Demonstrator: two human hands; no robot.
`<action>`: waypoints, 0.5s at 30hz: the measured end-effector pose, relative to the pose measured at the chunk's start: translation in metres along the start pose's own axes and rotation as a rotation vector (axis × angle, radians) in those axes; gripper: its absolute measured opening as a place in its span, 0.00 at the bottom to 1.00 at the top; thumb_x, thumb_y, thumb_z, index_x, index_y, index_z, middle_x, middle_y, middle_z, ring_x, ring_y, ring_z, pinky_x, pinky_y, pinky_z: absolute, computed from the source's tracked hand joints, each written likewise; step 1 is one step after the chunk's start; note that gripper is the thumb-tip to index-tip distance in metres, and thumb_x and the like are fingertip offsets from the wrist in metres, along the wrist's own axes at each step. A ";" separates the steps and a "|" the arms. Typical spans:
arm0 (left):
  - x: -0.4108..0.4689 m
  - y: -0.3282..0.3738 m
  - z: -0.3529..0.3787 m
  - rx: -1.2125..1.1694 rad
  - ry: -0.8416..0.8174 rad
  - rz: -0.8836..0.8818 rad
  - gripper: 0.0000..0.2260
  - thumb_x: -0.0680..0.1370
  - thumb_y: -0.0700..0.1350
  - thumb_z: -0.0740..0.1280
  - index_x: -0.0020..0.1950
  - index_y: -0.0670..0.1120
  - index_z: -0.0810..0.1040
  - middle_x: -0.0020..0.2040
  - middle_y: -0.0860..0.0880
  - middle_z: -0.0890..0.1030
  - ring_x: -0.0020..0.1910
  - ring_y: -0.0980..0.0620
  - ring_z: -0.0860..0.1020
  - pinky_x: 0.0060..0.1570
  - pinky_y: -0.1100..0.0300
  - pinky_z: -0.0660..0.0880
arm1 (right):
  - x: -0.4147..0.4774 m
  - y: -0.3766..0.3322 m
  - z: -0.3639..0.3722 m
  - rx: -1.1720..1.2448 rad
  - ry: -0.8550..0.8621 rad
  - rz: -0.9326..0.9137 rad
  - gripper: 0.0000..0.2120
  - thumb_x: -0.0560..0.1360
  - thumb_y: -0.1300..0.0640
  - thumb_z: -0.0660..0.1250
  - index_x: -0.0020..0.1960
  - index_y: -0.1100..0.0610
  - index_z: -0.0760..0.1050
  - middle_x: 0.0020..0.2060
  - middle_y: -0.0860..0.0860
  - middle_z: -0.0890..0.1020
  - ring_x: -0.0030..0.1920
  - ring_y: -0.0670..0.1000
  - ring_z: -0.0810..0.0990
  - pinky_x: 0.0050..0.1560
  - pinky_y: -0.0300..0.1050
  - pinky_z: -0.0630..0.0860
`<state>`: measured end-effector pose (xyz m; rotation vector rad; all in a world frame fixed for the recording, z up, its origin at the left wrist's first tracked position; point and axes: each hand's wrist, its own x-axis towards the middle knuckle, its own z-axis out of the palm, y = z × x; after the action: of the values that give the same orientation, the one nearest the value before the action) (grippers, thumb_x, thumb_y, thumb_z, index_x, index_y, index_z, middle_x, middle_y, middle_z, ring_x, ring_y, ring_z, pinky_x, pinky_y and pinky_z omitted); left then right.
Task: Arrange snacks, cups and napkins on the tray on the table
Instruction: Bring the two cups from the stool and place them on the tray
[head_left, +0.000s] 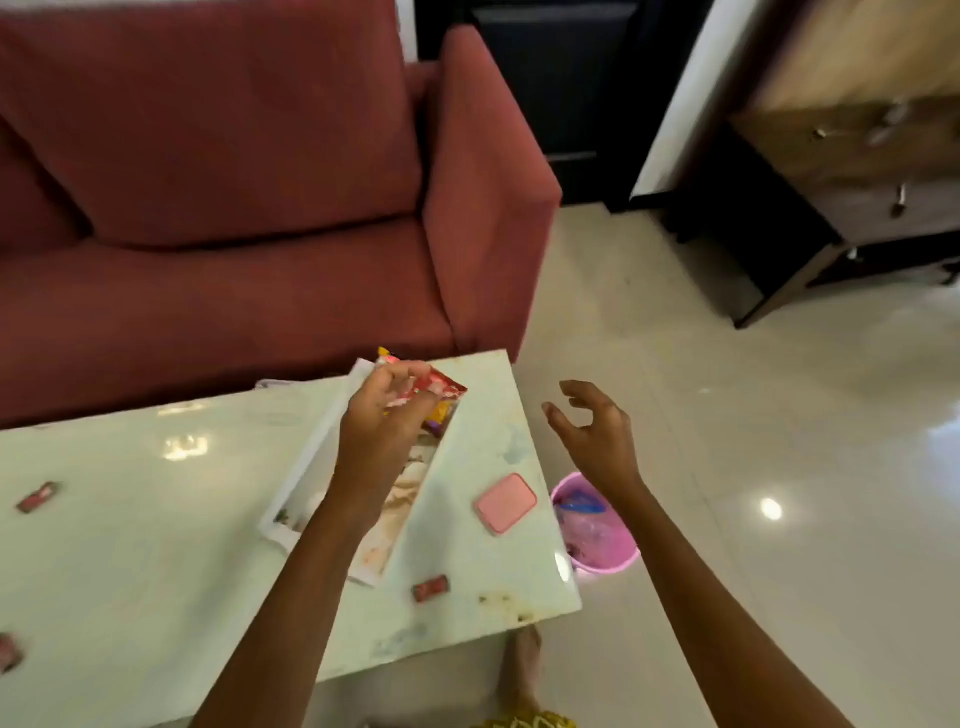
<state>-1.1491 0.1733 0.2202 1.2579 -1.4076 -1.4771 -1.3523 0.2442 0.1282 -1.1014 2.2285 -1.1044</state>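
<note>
One snack packet (441, 387) in left hand (382, 415)

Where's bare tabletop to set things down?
Bare table lies left of the tray, between the small red packets. A narrower strip runs between tray and pink pad. The tray's far end, under the left hand, is crowded.

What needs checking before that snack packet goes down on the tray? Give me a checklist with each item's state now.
1. Left hand grips the red snack packet: ok.
2. Packet is above the tray: ok, over its far end.
3. Free room on the tray under the packet: cannot tell, the hand and arm hide it.
4. Right hand empty and out of the way: ok, open, off the table's right edge.
5. Loose small snacks gathered: not ok, several lie on the table.
6. Cups and napkins on the tray: cannot tell.
</note>
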 end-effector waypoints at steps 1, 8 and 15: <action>-0.006 0.011 -0.019 -0.006 0.014 0.026 0.06 0.74 0.41 0.67 0.47 0.52 0.78 0.50 0.51 0.80 0.51 0.56 0.77 0.49 0.67 0.73 | -0.008 -0.024 0.003 0.021 0.016 -0.036 0.19 0.72 0.50 0.70 0.60 0.56 0.75 0.57 0.50 0.80 0.53 0.48 0.78 0.53 0.51 0.78; -0.052 0.061 -0.153 -0.010 0.141 0.186 0.06 0.74 0.42 0.67 0.46 0.54 0.78 0.48 0.54 0.79 0.57 0.53 0.76 0.55 0.61 0.72 | -0.072 -0.187 0.045 0.169 -0.023 -0.308 0.14 0.71 0.50 0.71 0.54 0.55 0.77 0.48 0.47 0.82 0.48 0.45 0.79 0.44 0.41 0.78; -0.091 0.075 -0.274 -0.029 0.305 0.257 0.05 0.74 0.41 0.67 0.48 0.51 0.78 0.48 0.52 0.79 0.53 0.54 0.76 0.53 0.62 0.71 | -0.128 -0.316 0.110 0.295 -0.123 -0.527 0.11 0.71 0.48 0.70 0.51 0.52 0.78 0.45 0.44 0.82 0.47 0.43 0.80 0.44 0.42 0.78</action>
<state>-0.8720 0.1754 0.3302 1.1773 -1.2832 -1.0786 -1.0562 0.1773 0.3186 -1.6156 1.6491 -1.4653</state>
